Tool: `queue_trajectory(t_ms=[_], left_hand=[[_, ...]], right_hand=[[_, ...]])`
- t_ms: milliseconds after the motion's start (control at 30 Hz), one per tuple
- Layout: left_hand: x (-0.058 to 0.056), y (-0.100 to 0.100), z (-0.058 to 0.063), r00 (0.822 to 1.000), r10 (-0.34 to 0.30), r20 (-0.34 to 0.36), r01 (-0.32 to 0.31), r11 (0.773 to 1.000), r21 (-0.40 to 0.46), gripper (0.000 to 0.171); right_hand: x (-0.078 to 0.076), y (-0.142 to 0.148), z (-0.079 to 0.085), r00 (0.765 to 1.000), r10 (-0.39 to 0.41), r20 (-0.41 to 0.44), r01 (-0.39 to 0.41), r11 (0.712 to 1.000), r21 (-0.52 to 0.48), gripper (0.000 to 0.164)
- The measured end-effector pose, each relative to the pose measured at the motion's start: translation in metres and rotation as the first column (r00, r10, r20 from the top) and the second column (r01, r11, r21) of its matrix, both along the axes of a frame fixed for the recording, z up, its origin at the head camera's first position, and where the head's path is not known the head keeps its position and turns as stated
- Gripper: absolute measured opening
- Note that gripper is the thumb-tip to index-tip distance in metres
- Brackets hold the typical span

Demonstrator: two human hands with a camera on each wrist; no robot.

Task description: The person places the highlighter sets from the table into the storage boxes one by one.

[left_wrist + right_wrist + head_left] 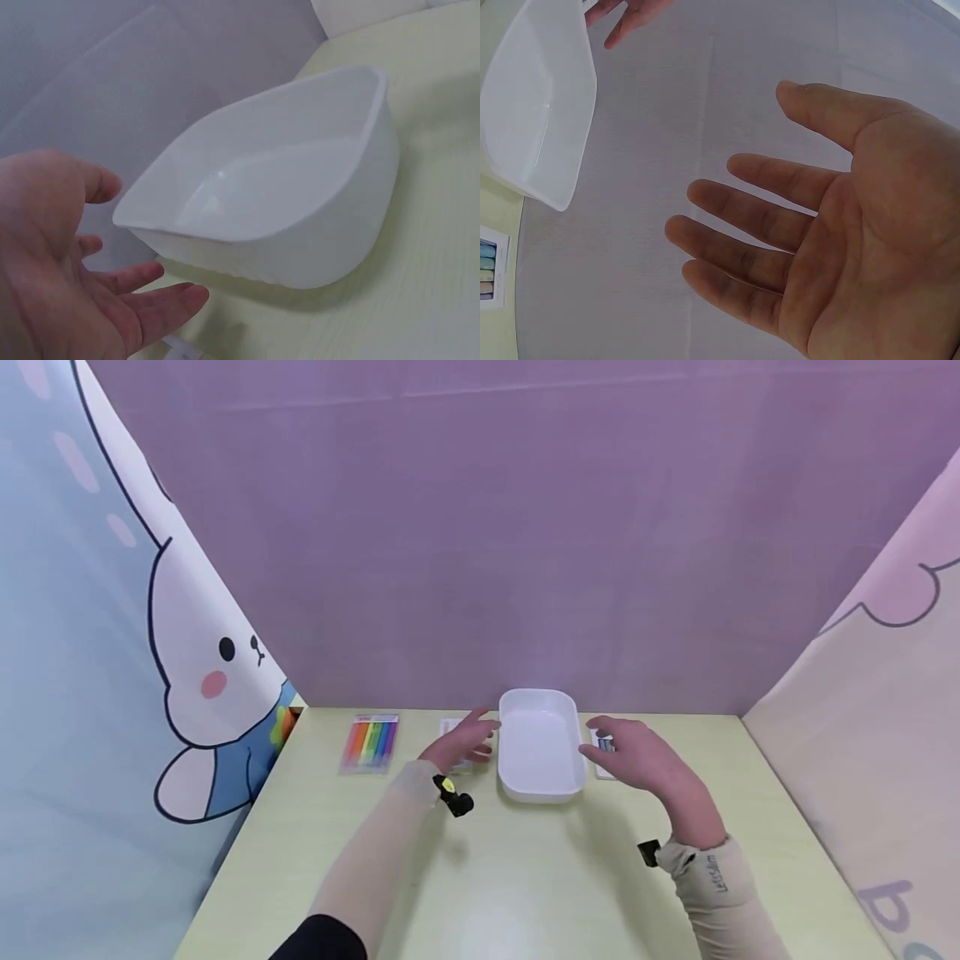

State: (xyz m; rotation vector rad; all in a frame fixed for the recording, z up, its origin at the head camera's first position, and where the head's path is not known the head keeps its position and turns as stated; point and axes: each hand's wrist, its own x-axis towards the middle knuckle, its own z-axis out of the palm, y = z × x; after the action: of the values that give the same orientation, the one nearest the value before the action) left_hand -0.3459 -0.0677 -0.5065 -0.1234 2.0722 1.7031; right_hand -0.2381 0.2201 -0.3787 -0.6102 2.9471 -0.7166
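Observation:
A white plastic tray (542,747) with deep walls and rounded corners sits at the back middle of the table, with nothing inside it. My left hand (462,741) is at its left side, fingers spread; the left wrist view shows the fingertips (196,294) close to the tray's wall. On the other side my right hand (637,752) hovers near the tray's right edge. Its palm is bare and its fingers are loosely spread in the right wrist view. Each hand partly covers a flat pack: a pale one (448,725) on the left, a white-edged box (604,743) on the right.
A clear pack of rainbow-coloured pens (370,743) lies at the back left of the pale wooden table (510,877). In the right wrist view the white box (490,268) shows a row of coloured pieces. Purple cloth (525,543) hangs behind the table, printed cloths at both sides.

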Motion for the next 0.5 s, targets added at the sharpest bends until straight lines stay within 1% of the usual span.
queue_trajectory(t_ms=[133,267,400,500], left_hand=[[0.0,0.007,-0.01,0.999,-0.015,0.032,0.014,1.0,0.019,0.079],[0.001,0.008,-0.015,0.998,-0.006,0.061,0.006,1.0,0.006,0.086],[0.0,0.01,-0.017,0.999,0.0,0.054,0.0,1.0,0.005,0.085],[0.0,0.011,-0.018,0.999,-0.004,0.054,0.003,1.0,0.009,0.082]], right_hand=[[-0.002,0.004,-0.002,1.0,0.011,0.012,-0.011,1.0,-0.004,0.05],[-0.01,0.008,-0.008,0.999,0.033,0.039,-0.032,0.999,-0.02,0.048],[-0.025,0.015,-0.017,0.997,0.031,0.077,-0.029,0.999,-0.031,0.045],[-0.034,0.019,-0.027,0.991,0.018,0.13,-0.012,0.999,-0.048,0.046]])
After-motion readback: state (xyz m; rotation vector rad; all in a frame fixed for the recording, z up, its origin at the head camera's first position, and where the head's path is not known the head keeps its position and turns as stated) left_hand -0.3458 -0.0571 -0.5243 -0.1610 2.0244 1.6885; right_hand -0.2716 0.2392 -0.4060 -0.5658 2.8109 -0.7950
